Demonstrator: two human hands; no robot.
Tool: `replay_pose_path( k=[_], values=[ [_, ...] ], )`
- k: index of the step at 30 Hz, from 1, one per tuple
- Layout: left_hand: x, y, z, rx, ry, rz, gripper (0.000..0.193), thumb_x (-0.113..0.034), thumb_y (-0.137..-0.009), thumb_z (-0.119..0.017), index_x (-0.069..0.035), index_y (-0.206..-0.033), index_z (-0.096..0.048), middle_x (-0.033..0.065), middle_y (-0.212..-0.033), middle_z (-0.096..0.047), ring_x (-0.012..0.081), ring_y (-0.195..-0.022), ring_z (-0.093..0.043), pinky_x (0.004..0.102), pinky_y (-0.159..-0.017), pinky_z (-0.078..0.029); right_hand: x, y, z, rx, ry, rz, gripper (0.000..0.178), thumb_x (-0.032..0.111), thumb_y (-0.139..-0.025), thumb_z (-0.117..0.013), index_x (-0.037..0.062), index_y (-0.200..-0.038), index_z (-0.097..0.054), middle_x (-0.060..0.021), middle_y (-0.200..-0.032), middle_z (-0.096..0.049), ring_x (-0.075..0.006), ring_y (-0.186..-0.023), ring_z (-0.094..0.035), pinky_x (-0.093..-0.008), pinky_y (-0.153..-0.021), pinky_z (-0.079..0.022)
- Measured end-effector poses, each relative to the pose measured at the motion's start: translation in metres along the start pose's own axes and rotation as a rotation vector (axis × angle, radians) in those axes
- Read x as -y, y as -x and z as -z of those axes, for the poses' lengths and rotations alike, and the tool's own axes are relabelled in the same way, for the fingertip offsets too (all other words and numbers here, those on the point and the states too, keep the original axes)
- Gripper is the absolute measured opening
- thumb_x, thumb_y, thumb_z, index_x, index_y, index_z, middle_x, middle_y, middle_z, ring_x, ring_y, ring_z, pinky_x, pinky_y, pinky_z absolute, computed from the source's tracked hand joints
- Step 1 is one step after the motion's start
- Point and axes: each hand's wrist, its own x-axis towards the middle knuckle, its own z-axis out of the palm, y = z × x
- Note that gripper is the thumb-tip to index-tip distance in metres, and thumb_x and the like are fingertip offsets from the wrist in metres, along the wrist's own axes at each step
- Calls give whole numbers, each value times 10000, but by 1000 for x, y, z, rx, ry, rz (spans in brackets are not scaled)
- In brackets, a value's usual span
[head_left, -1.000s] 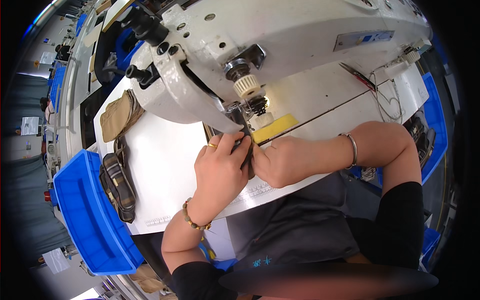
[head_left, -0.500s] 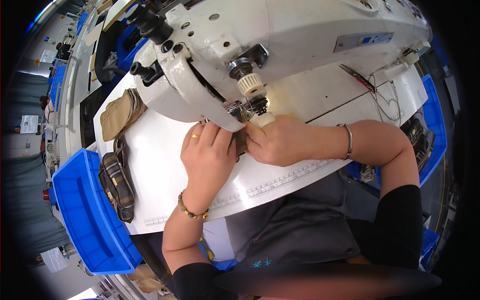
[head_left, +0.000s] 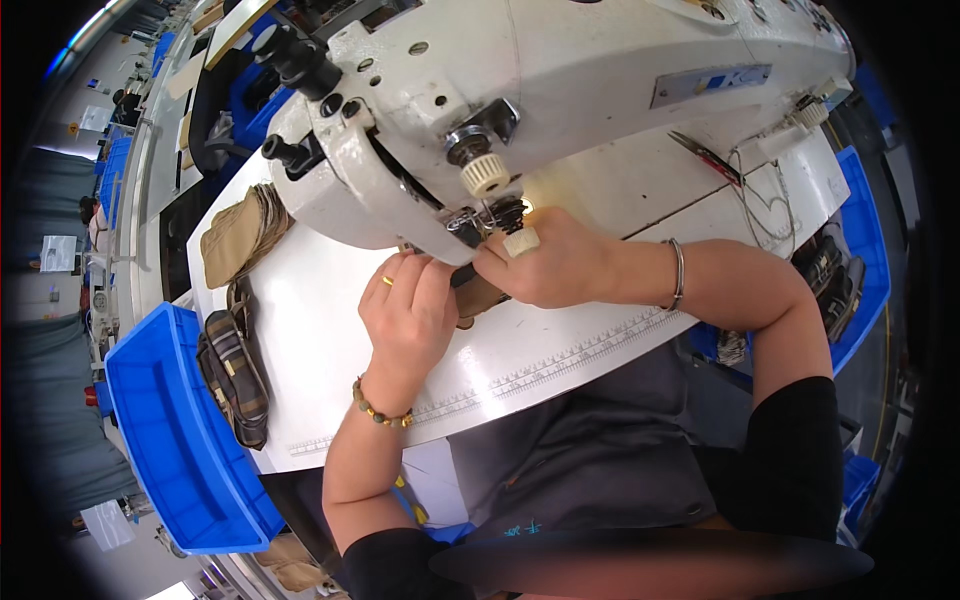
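Under the head of a white sewing machine (head_left: 590,70), both hands hold a small brown and dark fabric piece (head_left: 478,302) close to the needle area. My left hand (head_left: 408,310), wearing a ring, has its fingers closed at the left end of the piece; the fingertips are partly hidden behind the machine head. My right hand (head_left: 555,262) pinches the piece from the right, just below a cream tension knob. Between the hands the tan part of the fabric shows above the white tabletop (head_left: 330,360). The stitching spot itself is covered by the machine.
To the left lie stacked tan fabric pieces (head_left: 240,240) and folded plaid pieces (head_left: 236,375). A blue bin (head_left: 190,440) stands beside the table's left edge, another blue bin (head_left: 872,270) with plaid pieces at the right. Red-handled snips (head_left: 705,155) rest behind my right arm. A printed ruler (head_left: 570,362) follows the front edge.
My right hand has shifted slightly up and left, and the hands have turned the fabric, so more of its tan part shows between them. The whole view has also moved a little.
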Motion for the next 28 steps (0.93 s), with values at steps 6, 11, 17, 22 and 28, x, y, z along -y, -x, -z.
replay_pose_path(
  k=[6,11,17,22,28],
  values=[
    [6,-2,-2,30,15,-53,254,59,-621,-678,-33,-858,-661,62,-823,-643,205,-668,-617,301,-552,-508,3,7,-1,87,8,-15,103,121,-729,-653,67,-764,-573,-67,-536,-530,-240,-471,-602,-367,-425,-472],
    [-2,-5,6,44,-4,-60,380,77,-572,-667,-65,-924,-687,38,-846,-662,196,-669,-609,313,-554,-490,-3,1,6,-128,-4,-92,150,172,-723,-695,85,-749,-576,-56,-585,-569,-233,-499,-624,-349,-434,-476],
    [-1,1,-1,72,-15,-74,318,-3,-564,-721,-59,-872,-665,11,-740,-540,158,-624,-558,283,-505,-461,0,-2,10,-142,7,-81,205,208,-722,-734,85,-709,-571,-50,-595,-581,-237,-521,-637,-338,-449,-484],
    [5,5,-10,33,39,-17,309,3,-552,-725,-63,-836,-625,25,-708,-546,186,-604,-563,303,-506,-466,-4,6,0,-72,138,62,214,223,-690,-732,112,-763,-564,-5,-640,-513,-159,-479,-516,-284,-428,-432],
    [21,1,-7,-20,-1,67,269,-21,-627,-751,-89,-857,-630,66,-764,-636,264,-619,-604,325,-550,-502,28,13,1,-123,25,202,286,173,-684,-687,136,-618,-412,12,-589,-369,-115,-459,-446,-275,-399,-302]
  ],
)
